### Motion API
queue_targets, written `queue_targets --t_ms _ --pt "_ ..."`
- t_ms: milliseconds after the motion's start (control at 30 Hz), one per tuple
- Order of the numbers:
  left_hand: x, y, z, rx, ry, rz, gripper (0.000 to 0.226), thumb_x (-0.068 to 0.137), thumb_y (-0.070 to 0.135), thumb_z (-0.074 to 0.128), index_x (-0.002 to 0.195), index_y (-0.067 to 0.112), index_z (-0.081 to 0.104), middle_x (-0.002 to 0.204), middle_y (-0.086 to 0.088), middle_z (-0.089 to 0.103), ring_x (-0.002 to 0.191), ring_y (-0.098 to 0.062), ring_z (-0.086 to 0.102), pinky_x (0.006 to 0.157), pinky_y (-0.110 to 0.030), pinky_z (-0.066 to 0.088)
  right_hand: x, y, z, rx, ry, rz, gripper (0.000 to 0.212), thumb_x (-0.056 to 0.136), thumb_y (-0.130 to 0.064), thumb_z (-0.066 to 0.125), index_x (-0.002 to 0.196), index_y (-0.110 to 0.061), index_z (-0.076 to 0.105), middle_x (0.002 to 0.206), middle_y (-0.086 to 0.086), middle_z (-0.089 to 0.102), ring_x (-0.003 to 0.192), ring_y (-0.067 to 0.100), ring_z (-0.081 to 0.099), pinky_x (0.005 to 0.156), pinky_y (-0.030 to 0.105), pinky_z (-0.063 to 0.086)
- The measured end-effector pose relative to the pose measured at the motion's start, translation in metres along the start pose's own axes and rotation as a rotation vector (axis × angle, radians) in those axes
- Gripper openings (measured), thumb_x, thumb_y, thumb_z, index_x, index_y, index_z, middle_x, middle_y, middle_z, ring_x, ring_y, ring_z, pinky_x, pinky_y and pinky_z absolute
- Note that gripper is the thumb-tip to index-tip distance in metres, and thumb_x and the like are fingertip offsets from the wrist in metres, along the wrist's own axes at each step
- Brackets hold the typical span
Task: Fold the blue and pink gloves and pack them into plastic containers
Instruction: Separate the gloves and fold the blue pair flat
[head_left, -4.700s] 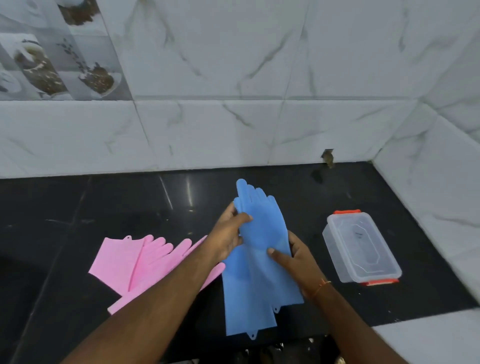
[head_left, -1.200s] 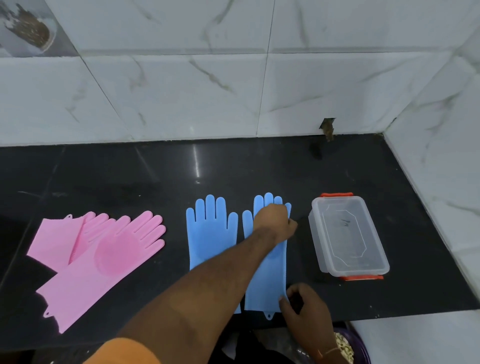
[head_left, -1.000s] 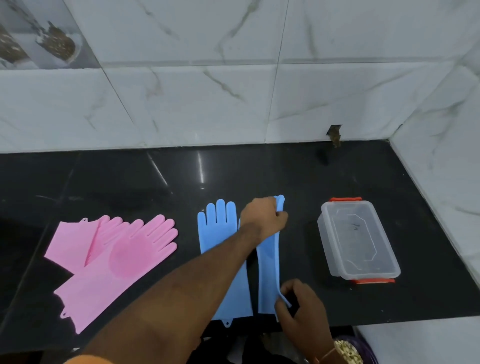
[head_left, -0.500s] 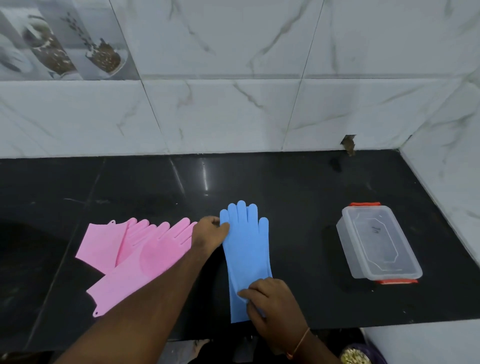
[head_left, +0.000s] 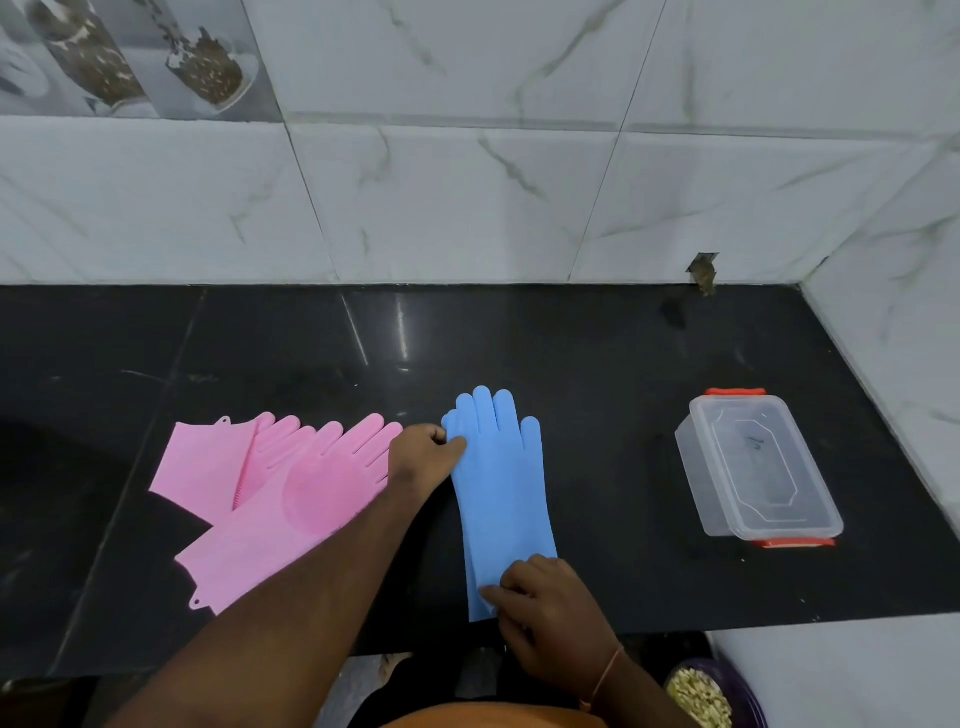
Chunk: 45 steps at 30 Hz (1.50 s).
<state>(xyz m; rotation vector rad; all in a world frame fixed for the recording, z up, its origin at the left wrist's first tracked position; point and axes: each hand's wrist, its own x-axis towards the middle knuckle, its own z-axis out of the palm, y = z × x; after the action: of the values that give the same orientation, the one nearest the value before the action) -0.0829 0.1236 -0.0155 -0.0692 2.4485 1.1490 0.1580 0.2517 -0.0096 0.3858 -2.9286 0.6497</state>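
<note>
The blue gloves (head_left: 498, 483) lie stacked one on the other, flat on the black counter (head_left: 597, 364), fingers pointing to the wall. My left hand (head_left: 423, 452) pinches the stack's left edge near the thumb. My right hand (head_left: 540, 597) holds the cuff end at the counter's front edge. Two pink gloves (head_left: 291, 493) lie overlapped to the left, partly under my left forearm. A clear plastic container (head_left: 753, 467) with red clips and its lid on stands at the right.
Marble-tiled walls close the counter at the back and on the right. A purple bowl (head_left: 701, 693) of pale food sits below the counter's front edge at the lower right.
The right blue glove has been flipped over onto the left one, so the two now lie stacked. My left hand moved to the stack's left edge, my right hand to the cuff.
</note>
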Motion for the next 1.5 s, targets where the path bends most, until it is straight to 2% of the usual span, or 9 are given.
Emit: queue_targets --t_ms 133,200,300,433,600,800,1133,1367,1500 --pt "0.0 0.0 -0.002 -0.006 -0.006 -0.004 0.016 0.089 0.025 0.076 0.081 0.01 0.078 0.081 -0.005 0.078 0.079 -0.021 0.071 0.069 -0.028 0.052 0.002 0.004 -0.001 0.023 -0.087 0.036 0.032 0.094 -0.046 0.068 0.124 -0.036 0.074 0.1 -0.016 0.067 0.088 0.008 0.061 0.072 0.028 0.049" --pt "-0.001 -0.001 -0.002 -0.017 -0.003 -0.002 0.014 0.087 0.022 0.076 0.079 0.011 0.078 0.079 -0.005 0.077 0.073 -0.016 0.066 0.064 -0.024 0.048 0.005 0.01 -0.006 0.102 -0.064 0.226 0.032 0.097 -0.053 0.063 0.123 -0.037 0.073 0.103 -0.018 0.068 0.093 0.005 0.061 0.077 0.029 0.054" --pt "-0.001 -0.001 -0.004 -0.045 -0.018 -0.012 0.011 0.088 0.02 0.075 0.078 0.016 0.078 0.077 0.0 0.078 0.074 -0.013 0.069 0.064 -0.022 0.049 0.011 0.03 -0.01 0.16 0.045 0.59 0.022 0.101 -0.044 0.062 0.116 -0.03 0.07 0.104 -0.013 0.067 0.096 0.007 0.061 0.083 0.026 0.053" --pt "0.001 -0.002 -0.004 -0.105 -0.037 -0.056 0.008 0.089 0.019 0.075 0.087 0.016 0.083 0.086 0.0 0.082 0.084 -0.02 0.077 0.082 -0.035 0.063 0.015 0.053 -0.012 0.183 -0.077 0.873 0.022 0.096 -0.05 0.068 0.098 -0.028 0.07 0.092 -0.012 0.062 0.081 0.006 0.059 0.072 0.023 0.045" --pt "0.004 -0.004 -0.002 -0.13 -0.03 -0.074 0.008 0.089 0.02 0.076 0.087 0.017 0.084 0.085 0.001 0.082 0.085 -0.019 0.078 0.083 -0.034 0.064 0.017 0.057 -0.011 0.218 -0.087 0.913 0.018 0.095 -0.045 0.072 0.086 -0.029 0.071 0.091 -0.011 0.067 0.081 0.005 0.063 0.077 0.027 0.056" --pt "0.005 -0.007 0.0 -0.135 -0.027 -0.07 0.012 0.092 0.021 0.077 0.099 0.016 0.085 0.095 0.002 0.083 0.091 -0.017 0.079 0.094 -0.039 0.065 0.011 0.053 -0.009 0.176 -0.09 0.892 0.021 0.095 -0.035 0.071 0.079 -0.023 0.069 0.09 -0.008 0.064 0.074 0.006 0.059 0.073 0.025 0.051" --pt "0.005 -0.009 0.0 -0.12 0.009 -0.052 0.005 0.087 0.021 0.08 0.087 0.017 0.077 0.089 0.002 0.08 0.092 -0.021 0.077 0.087 -0.038 0.065 0.017 0.052 -0.011 0.165 -0.121 0.889 0.021 0.097 -0.039 0.068 0.084 -0.022 0.069 0.094 -0.007 0.062 0.078 0.009 0.061 0.077 0.029 0.054" --pt "0.005 -0.009 0.002 -0.122 -0.009 -0.038 0.015 0.09 0.019 0.082 0.102 0.016 0.073 0.099 0.001 0.078 0.097 -0.022 0.077 0.094 -0.042 0.065 0.015 0.052 -0.01 0.18 -0.1 0.89 0.02 0.099 -0.037 0.068 0.086 -0.021 0.068 0.094 -0.007 0.062 0.078 0.009 0.061 0.08 0.03 0.056" --pt "-0.003 -0.008 -0.005 -0.017 0.013 0.097 0.029 0.095 0.03 0.082 0.117 0.019 0.068 0.107 0.008 0.076 0.097 -0.014 0.073 0.086 -0.032 0.06 0.017 0.054 -0.014 0.212 -0.104 0.885 0.021 0.097 -0.041 0.069 0.082 -0.027 0.064 0.088 -0.012 0.063 0.074 0.005 0.059 0.066 0.018 0.047"
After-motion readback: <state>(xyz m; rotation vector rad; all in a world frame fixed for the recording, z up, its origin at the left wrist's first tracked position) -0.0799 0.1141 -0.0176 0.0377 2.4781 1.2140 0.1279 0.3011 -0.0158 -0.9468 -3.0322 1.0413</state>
